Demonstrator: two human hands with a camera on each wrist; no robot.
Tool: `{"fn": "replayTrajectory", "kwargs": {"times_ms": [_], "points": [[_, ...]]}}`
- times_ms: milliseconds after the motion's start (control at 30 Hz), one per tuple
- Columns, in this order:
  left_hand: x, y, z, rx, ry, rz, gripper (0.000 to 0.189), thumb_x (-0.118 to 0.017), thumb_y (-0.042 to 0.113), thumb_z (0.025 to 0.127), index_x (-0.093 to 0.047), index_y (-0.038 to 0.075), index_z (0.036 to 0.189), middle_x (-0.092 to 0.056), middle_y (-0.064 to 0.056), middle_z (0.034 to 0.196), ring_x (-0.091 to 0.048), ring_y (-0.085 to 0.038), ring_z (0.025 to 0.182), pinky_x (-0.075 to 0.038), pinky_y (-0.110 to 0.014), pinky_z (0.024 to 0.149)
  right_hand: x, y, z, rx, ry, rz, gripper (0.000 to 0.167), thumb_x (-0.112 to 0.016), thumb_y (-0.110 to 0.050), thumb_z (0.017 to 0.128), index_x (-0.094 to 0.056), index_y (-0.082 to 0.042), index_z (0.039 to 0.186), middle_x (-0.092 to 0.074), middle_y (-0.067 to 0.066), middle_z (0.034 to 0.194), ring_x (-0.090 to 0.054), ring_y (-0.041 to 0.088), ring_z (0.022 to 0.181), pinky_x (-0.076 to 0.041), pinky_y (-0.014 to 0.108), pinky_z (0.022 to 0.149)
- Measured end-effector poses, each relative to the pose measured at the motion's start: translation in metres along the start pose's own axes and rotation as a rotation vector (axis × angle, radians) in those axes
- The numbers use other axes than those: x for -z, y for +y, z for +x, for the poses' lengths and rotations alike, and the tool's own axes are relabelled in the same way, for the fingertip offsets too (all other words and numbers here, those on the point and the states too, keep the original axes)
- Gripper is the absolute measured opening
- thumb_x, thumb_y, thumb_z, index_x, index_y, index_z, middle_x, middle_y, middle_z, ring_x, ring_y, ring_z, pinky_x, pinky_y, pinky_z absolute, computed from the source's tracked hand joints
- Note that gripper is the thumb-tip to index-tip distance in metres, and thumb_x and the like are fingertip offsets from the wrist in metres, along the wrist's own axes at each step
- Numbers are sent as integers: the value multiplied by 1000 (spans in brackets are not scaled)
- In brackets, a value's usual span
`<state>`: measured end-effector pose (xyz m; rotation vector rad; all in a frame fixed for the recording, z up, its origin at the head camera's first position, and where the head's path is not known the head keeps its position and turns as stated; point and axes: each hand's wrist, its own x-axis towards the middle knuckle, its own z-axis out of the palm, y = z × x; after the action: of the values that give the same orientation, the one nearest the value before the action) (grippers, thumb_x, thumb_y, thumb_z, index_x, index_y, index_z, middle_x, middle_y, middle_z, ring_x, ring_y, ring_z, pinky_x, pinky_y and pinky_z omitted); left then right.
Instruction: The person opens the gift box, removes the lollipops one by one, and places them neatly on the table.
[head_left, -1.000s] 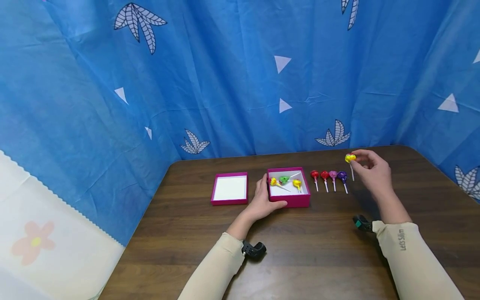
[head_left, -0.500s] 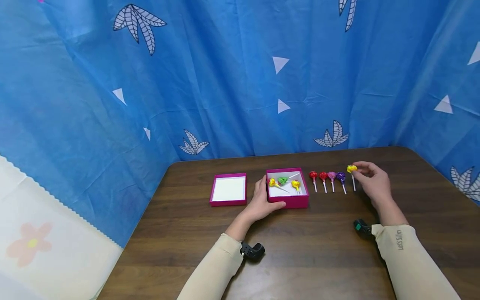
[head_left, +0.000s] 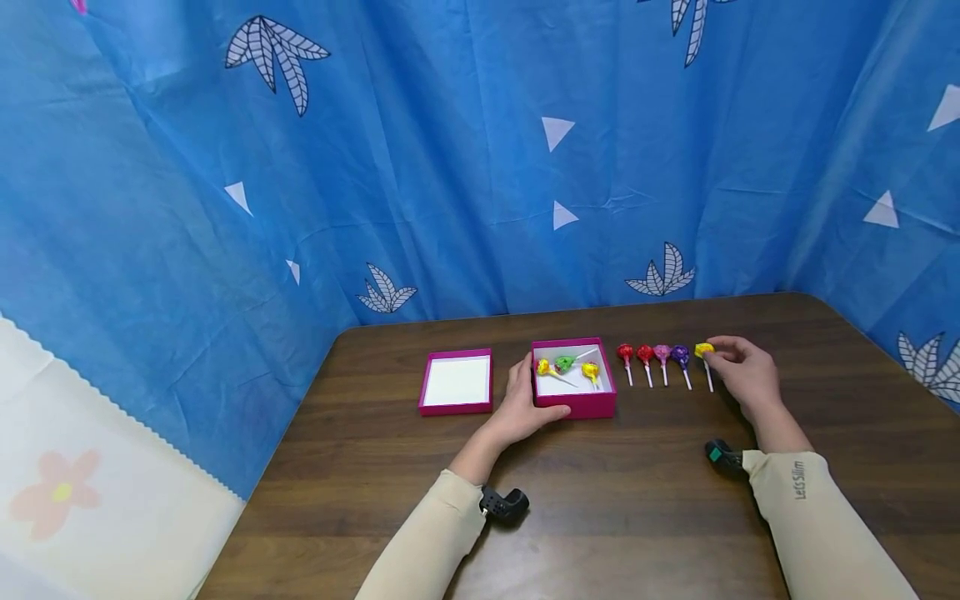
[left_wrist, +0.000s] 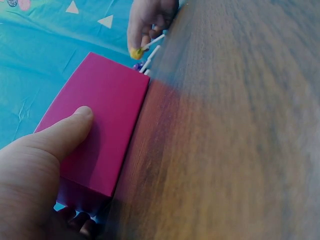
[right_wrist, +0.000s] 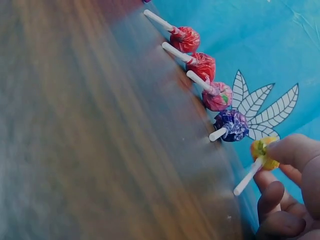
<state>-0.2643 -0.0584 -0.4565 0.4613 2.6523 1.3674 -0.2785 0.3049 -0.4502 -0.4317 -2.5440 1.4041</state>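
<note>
My right hand point(head_left: 750, 372) pinches a yellow lollipop point(head_left: 704, 350) by its wrapped head, the white stick pointing toward me. In the right wrist view the thumb and fingers meet at that yellow head point(right_wrist: 265, 151). Beside it lies a row of lollipops: a purple one point(head_left: 680, 356), a pink one point(head_left: 662, 352) and two red ones point(head_left: 644, 354). My left hand point(head_left: 517, 410) holds the open magenta box point(head_left: 592, 407) at its near left corner, thumb on the front wall. Inside the box are a green lollipop point(head_left: 564, 363) and two yellow ones point(head_left: 591, 370).
A magenta box lid point(head_left: 456, 381) with a white inside lies left of the box. The wooden table point(head_left: 600, 500) ends at a blue curtain point(head_left: 465, 167) along the back and sides. A black device is strapped on each wrist.
My right hand has brought the yellow lollipop down and toward me, to the right end of the row. The left hand stays on the box. The head view shifts slightly.
</note>
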Motion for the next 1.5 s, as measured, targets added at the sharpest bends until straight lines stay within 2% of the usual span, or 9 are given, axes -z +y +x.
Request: {"fn": "replayTrajectory", "kwargs": {"times_ms": [133,267,467,667,967,1167,1400,1500], "points": [[-1,0,0,-3,1,-5,112,-77,45,82,-3,17,161,-15,-6,164,-23,-26,149,-37,-51,118,2,0,1,5,-23,-76,47,-54,-34,102,-55,-2,137,-54,26,127,-51,30,98,-44,18,59],[-1,1,0,-4,0,-9,112,-77,46,83,-3,17,161,-15,-6,164,-24,-26,148,-37,-51,118,4,-1,3,8,-36,-150,48,-54,-36,102,-57,-1,135,-55,27,124,-50,34,97,-42,26,63],[1,2,0,-3,-3,-14,112,-77,46,83,-2,18,161,-14,-6,164,-24,-26,148,-37,-52,118,3,-2,5,6,-20,-191,52,-52,-42,102,-57,-2,136,-55,28,127,-49,38,100,-38,32,68],[0,3,0,-1,-4,-13,111,-78,44,83,-3,18,161,-15,-6,163,-24,-25,148,-38,-51,117,2,0,5,22,-14,-217,53,-51,-43,102,-57,-4,136,-56,29,128,-51,38,101,-38,33,69],[-1,4,-1,-13,0,-3,112,-78,44,83,-2,16,161,-13,-7,164,-23,-26,148,-34,-51,119,4,2,1,76,-6,-195,57,-53,-43,102,-52,-3,143,-56,28,125,-50,38,99,-36,34,70],[-1,3,-1,-4,-2,-9,112,-78,45,83,-3,17,161,-14,-6,164,-24,-26,148,-36,-51,118,1,1,-1,76,-4,-169,58,-51,-44,102,-49,-5,146,-54,26,126,-48,39,103,-36,34,72],[0,1,-2,0,2,-15,112,-77,45,83,-3,16,161,-13,-6,164,-23,-26,149,-35,-51,119,-4,-1,-3,67,32,-83,53,-50,-39,103,-50,-7,145,-54,26,132,-47,42,119,-42,49,88],[0,1,-2,3,0,-11,112,-77,45,83,-3,17,161,-13,-6,164,-23,-26,149,-36,-51,119,-4,-4,-4,66,55,-63,51,-49,-37,104,-50,-8,146,-54,25,132,-47,40,117,-44,41,83]]}}
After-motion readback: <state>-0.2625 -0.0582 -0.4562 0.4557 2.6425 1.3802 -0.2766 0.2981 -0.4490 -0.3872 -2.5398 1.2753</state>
